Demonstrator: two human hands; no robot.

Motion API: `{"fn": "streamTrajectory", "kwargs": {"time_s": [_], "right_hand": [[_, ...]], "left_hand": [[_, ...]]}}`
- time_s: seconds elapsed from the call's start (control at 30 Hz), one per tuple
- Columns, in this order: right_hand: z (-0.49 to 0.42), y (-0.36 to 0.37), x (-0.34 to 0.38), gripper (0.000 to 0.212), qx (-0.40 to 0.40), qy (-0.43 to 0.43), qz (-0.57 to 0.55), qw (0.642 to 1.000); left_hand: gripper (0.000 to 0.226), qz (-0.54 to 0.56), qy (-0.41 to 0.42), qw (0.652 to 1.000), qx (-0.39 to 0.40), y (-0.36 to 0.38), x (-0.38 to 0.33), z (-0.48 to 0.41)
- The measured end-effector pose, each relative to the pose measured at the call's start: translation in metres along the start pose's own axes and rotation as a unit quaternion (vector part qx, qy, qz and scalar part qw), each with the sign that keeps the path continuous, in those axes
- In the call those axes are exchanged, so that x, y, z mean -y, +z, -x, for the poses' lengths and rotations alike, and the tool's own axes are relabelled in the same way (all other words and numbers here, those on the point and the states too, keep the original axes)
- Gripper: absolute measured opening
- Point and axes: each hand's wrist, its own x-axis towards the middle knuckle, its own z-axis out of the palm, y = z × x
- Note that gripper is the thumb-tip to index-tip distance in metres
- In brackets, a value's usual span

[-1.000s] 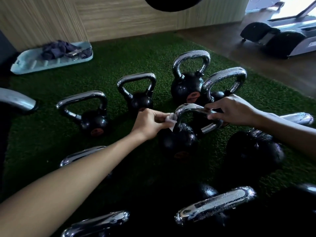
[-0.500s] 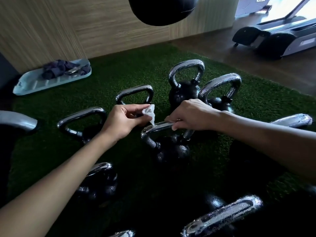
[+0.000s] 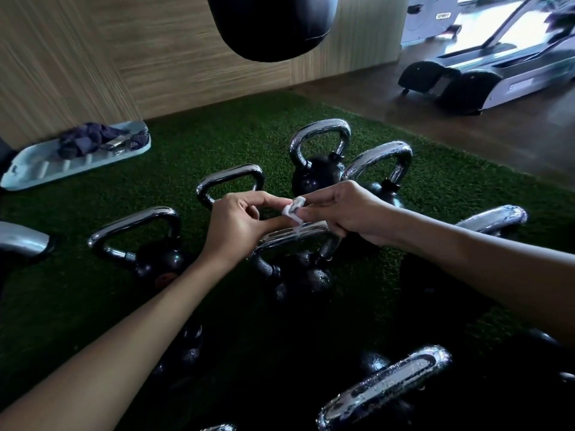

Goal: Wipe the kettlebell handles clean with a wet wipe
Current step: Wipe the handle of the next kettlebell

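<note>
Left hand: the left hand (image 3: 236,225) reaches in from 7 o'clock. Its thumb and forefinger pinch the left side of the wet wipe, and the other fingers curl loosely underneath.
Right hand: the right hand (image 3: 345,209) comes in from 4 o'clock. Its thumb and forefinger tips pinch the wipe's right side. The lower fingers curl just over the right end of the handle below, and I cannot tell whether they touch it.
Wet wipe: the small crumpled white wet wipe (image 3: 294,211) is held between both hands at the centre of the view, just above a handle. A thin tail of it hangs toward the metal.
Kettlebell under the hands: a round black iron kettlebell (image 3: 298,278) stands upright on the turf. Its shiny chrome loop handle (image 3: 295,233) is directly beneath the wipe.
Neighbours at 12 to 1 o'clock: a black kettlebell with a tall chrome handle (image 3: 320,132), and a second with a droplet-speckled handle (image 3: 376,157) just beside it.
Neighbours at 9 to 11 o'clock: a chrome-handled kettlebell (image 3: 133,225) well left of the hands, and another handle (image 3: 230,178) partly hidden behind the left hand.
Near edge, 5 o'clock: a wet chrome handle (image 3: 385,387) on a dark kettlebell.
Floor: dark green artificial turf mat (image 3: 186,144).
At 10 o'clock: a pale blue plastic tray (image 3: 31,172) holding a bundled dark purple cloth (image 3: 90,138).
At 12 o'clock, overhead: the rounded bottom of a black punching bag (image 3: 270,26).
At 2 o'clock: a grey treadmill (image 3: 466,79) on the wooden floor.
</note>
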Motion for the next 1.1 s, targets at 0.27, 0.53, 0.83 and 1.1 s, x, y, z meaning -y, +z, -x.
{"fn": "streamTrajectory", "kwargs": {"time_s": [0.27,0.53,0.83,1.1], "right_hand": [[0.017,-0.01,-0.002,0.019,-0.205,0.099,-0.03,0.973],[0.038,0.003,-0.047,0.009,-0.312,0.221,-0.08,0.921],[0.009,0.023,-0.048,0.013,-0.274,0.264,-0.229,0.896],[-0.037,0.022,-0.05,0.011,-0.23,0.256,-0.157,0.926]], "left_hand": [[0.059,-0.273,-0.054,0.944,0.179,-0.017,0.01,-0.029],[0.039,-0.396,-0.15,0.881,0.212,-0.024,0.012,-0.014],[0.049,-0.5,-0.16,0.842,0.127,-0.003,-0.003,0.012],[0.052,-0.362,-0.232,0.876,0.219,-0.007,0.0,0.009]]}}
